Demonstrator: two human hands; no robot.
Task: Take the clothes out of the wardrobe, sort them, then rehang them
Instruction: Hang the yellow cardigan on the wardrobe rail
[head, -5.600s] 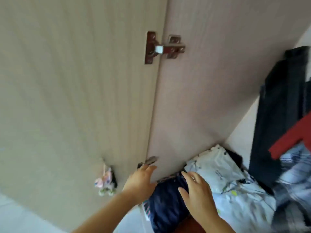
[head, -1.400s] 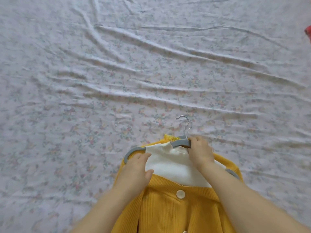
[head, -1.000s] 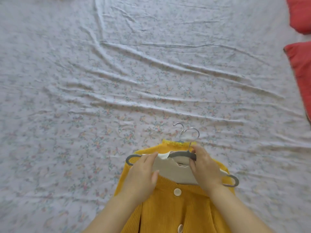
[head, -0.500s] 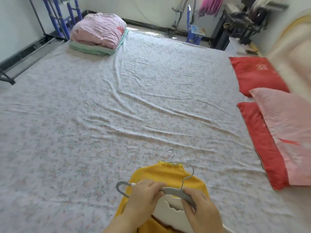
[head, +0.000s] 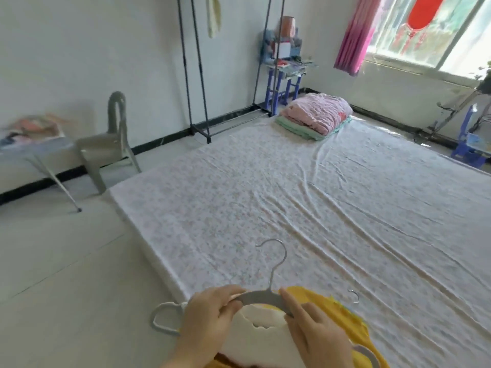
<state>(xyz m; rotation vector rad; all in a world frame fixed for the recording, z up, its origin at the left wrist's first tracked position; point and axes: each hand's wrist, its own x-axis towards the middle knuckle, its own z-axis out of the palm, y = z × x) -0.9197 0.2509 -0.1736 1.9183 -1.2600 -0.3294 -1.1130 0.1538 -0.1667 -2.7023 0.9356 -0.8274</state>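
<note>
Two hands: both at 6 o'clock of the view on one grey hanger (head: 261, 297). The left hand (head: 210, 314) pinches its left shoulder between thumb and curled fingers. The right hand (head: 316, 338) grips its right shoulder, forefinger laid along it.
grey hanger: held over the near edge of the bed (head: 318, 208), metal hook pointing to 12 o'clock, looped end sticking out at 9 o'clock of the left hand.
white top (head: 255, 330): hung on the grey hanger, its wavy neckline between the two hands.
yellow cardigan (head: 342, 314): lying on the bed at 4 o'clock of the grey hanger, partly under the right hand. A second hook (head: 354, 297) shows at its 2 o'clock edge.
change in half a second: the view has swung left, so the red and pink pillows are gone and the floor (head: 66, 261) has come in at 8 o'clock. The grey hanger's hook, then close to the second hook, now stands well apart from it. Both hands keep their grip.
far end of bed: folded quilts (head: 318, 112), pink on green, at 1 o'clock.
room: clothes rail (head: 196, 75) at 12 o'clock, chair (head: 117, 144) at 10 o'clock, counter (head: 34, 150) at 9 o'clock, pink curtain (head: 353, 35) at 1 o'clock.
writing: things on the blue shelf (head: 283, 75) are too blurred to read.
</note>
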